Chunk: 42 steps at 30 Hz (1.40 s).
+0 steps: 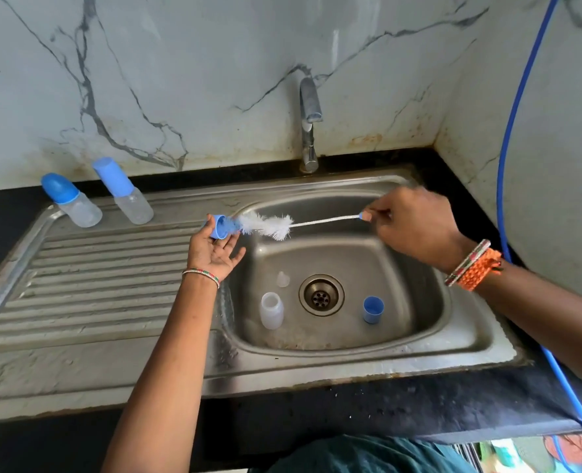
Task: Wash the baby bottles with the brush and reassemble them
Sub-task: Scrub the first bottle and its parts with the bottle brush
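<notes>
Scrubbing a collar. The left hand (214,250), palm up, pinches a blue plastic screw collar (222,227) at its fingertips, over the sink's rim at nine o'clock of the steel basin (419,302). The right hand (415,230) pinches the handle end of a white bristle bottle brush (269,225), tip entering the collar. Best practice: twist the bristles through the threads, keeping the collar steady. A clear plastic bottle body (271,310), clear teat (282,279) and blue cap (373,309) wait in the basin; two capped bottles (78,208) stand at ten o'clock.

Veined marble walls (180,63), black counter (316,414), steel sink (112,363) w/ tap (309,124).
</notes>
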Each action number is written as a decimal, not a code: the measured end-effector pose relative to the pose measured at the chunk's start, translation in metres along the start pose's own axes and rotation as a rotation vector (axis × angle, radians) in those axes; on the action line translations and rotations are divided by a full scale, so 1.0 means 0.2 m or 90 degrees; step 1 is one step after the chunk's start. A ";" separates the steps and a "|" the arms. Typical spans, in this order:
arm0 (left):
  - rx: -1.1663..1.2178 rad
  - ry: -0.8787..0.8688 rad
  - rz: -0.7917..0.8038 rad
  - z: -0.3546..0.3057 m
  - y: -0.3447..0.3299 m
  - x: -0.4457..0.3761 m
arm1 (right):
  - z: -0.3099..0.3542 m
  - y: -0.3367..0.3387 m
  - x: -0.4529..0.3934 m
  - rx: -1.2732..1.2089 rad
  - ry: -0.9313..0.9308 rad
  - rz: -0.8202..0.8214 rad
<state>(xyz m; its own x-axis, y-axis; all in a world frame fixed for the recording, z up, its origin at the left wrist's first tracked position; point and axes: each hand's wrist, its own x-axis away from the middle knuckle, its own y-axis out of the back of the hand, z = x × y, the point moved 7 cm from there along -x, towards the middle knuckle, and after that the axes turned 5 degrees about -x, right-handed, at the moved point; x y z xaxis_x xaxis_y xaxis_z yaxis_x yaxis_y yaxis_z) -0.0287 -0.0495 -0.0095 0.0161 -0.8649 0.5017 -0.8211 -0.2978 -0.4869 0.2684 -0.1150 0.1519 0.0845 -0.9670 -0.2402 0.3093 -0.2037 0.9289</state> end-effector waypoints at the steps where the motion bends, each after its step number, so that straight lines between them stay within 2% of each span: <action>1: -0.005 0.009 -0.006 0.01 0.01 -0.01 | 0.04 0.04 0.01 0.080 0.082 -0.102; 3: 0.003 0.026 -0.013 0.03 0.02 -0.03 | 0.12 0.06 0.05 0.167 0.233 -0.247; 4: 0.010 0.031 -0.016 0.04 0.02 -0.04 | 0.14 0.06 0.06 0.178 0.272 -0.278; 6: 0.020 0.030 -0.010 0.04 0.02 -0.03 | 0.13 0.04 0.06 0.193 0.244 -0.251; 7: 0.018 0.027 -0.005 0.04 0.02 -0.02 | 0.10 0.02 0.02 0.160 0.174 -0.159; 8: 0.011 0.024 0.000 0.04 0.01 -0.02 | 0.05 -0.03 0.00 0.083 0.064 0.006; 10: -0.005 0.016 0.001 0.05 0.01 -0.01 | -0.03 -0.21 0.06 -0.164 -0.159 0.411; 11: -0.008 0.013 0.002 0.05 0.01 0.00 | -0.03 -0.25 0.09 -0.245 -0.207 0.513; 12: -0.008 0.010 0.002 0.05 0.01 0.00 | -0.03 -0.26 0.09 -0.256 -0.199 0.515; 13: -0.011 0.007 0.002 0.04 0.02 -0.01 | -0.04 -0.26 0.07 -0.190 -0.154 0.447; 15: -0.033 0.020 0.003 0.03 0.02 -0.03 | -0.03 -0.14 0.01 0.027 -0.015 0.140; 17: -0.055 0.047 0.006 0.03 0.03 -0.04 | 0.04 -0.01 0.02 0.174 0.156 -0.146; 18: -0.057 0.058 0.007 0.03 0.02 -0.04 | 0.09 0.03 0.04 0.207 0.246 -0.237; 19: -0.055 0.064 0.008 0.03 0.02 -0.04 | 0.11 0.04 0.06 0.219 0.295 -0.279; 20: -0.050 0.067 0.009 0.04 0.02 -0.04 | 0.11 0.03 0.05 0.206 0.286 -0.265; 21: -0.048 0.065 0.012 0.04 0.02 -0.03 | 0.09 0.01 0.02 0.152 0.219 -0.188; 22: -0.045 0.057 0.015 0.04 0.01 -0.03 | 0.04 -0.03 -0.02 0.043 0.088 -0.024; 24: -0.030 0.021 0.012 0.02 0.01 -0.03 | -0.07 -0.25 0.04 -0.242 -0.193 0.419; 25: -0.007 -0.006 0.006 -0.01 0.01 -0.03 | -0.08 -0.32 0.09 -0.361 -0.277 0.584; 26: 0.025 -0.032 -0.003 -0.04 -0.01 -0.03 | -0.10 -0.35 0.11 -0.441 -0.317 0.655; 27: 0.049 -0.055 -0.018 -0.06 -0.01 -0.04 | -0.12 -0.36 0.11 -0.481 -0.332 0.672; 29: 0.063 -0.086 -0.044 -0.09 0.00 -0.08 | -0.17 -0.39 0.11 -0.496 -0.342 0.662; 32: 0.103 -0.135 -0.080 -0.16 0.06 -0.13 | -0.29 -0.39 0.14 -0.414 -0.314 0.633; 34: 0.060 -0.152 -0.126 -0.22 0.13 -0.11 | -0.43 -0.38 0.17 -0.352 -0.313 0.564; 36: -0.070 -0.122 -0.104 -0.23 0.13 -0.11 | -0.56 -0.37 0.18 -0.360 -0.324 0.465; 39: -0.372 -0.067 -0.032 -0.09 -0.01 -0.13 | -0.66 -0.39 0.14 -0.457 -0.330 0.268; 42: -0.544 -0.076 -0.024 0.09 -0.11 -0.24 | -0.64 -0.39 0.03 -0.401 -0.225 0.094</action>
<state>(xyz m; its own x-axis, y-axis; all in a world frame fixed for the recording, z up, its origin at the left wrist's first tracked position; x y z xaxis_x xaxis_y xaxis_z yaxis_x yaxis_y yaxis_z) -0.0008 -0.0075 -0.0351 0.0724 -0.9113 0.4053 -0.9657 0.0376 0.2571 0.3661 -0.0844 0.0418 -0.1106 -0.9908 0.0783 0.8125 -0.0447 0.5813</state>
